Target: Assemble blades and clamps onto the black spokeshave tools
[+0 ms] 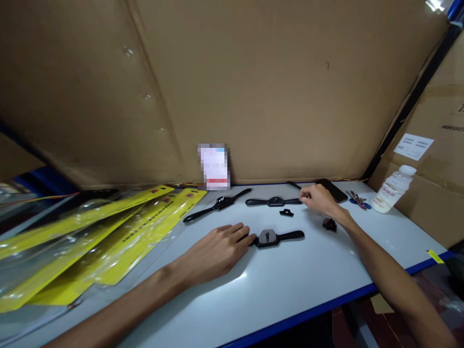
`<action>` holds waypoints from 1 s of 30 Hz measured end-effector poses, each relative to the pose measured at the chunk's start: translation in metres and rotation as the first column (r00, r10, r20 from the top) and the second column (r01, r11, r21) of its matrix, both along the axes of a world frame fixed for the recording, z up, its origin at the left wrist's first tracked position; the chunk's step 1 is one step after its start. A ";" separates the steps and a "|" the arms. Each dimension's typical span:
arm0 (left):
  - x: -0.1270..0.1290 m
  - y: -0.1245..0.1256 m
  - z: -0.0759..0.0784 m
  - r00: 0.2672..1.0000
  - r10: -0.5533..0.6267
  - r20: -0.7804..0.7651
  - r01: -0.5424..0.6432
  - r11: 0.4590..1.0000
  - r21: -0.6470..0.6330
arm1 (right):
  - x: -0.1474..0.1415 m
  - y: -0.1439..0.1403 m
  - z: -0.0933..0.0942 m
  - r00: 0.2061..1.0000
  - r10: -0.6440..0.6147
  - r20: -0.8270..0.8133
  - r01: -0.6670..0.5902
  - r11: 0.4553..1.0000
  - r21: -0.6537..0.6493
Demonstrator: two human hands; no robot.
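My left hand (228, 246) is closed round the left handle of a black spokeshave (268, 238), which lies near the middle of the table with its grey blade and a screw facing up. My right hand (319, 199) is further back, fingers curled together at the right handle end of a second spokeshave (277, 201). What those fingers hold, if anything, is hidden. A small black clamp piece (286, 212) lies between the two tools. Below my right wrist sit small dark parts (329, 224). A third spokeshave (219, 203) rests at an angle to the left.
Yellow-backed clear plastic packages (145, 227) cover the table's left side. Along the back stand a blurred white card (215, 166) and a dark phone (331, 190). Keys (357, 199) and a white bottle (393, 189) are at the right. Cardboard (253, 87) walls the rear.
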State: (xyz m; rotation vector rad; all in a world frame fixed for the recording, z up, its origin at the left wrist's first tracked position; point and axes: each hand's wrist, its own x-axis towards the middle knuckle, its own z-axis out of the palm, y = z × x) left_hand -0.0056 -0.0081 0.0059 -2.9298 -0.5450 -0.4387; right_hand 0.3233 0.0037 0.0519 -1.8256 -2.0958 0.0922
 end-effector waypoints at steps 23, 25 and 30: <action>0.008 -0.006 0.016 0.981 0.042 -0.189 -0.027 0.996 0.082 | -0.075 -0.034 -0.014 0.821 0.302 -0.485 -0.423 0.892 -0.161; 0.007 -0.006 0.015 0.981 0.047 -0.187 -0.033 0.996 0.081 | -0.081 -0.037 -0.015 0.828 0.323 -0.458 -0.426 0.894 -0.140; 0.006 -0.006 0.012 0.982 0.040 -0.182 -0.026 0.996 0.083 | -0.084 -0.036 -0.017 0.858 0.350 -0.375 -0.418 0.901 -0.115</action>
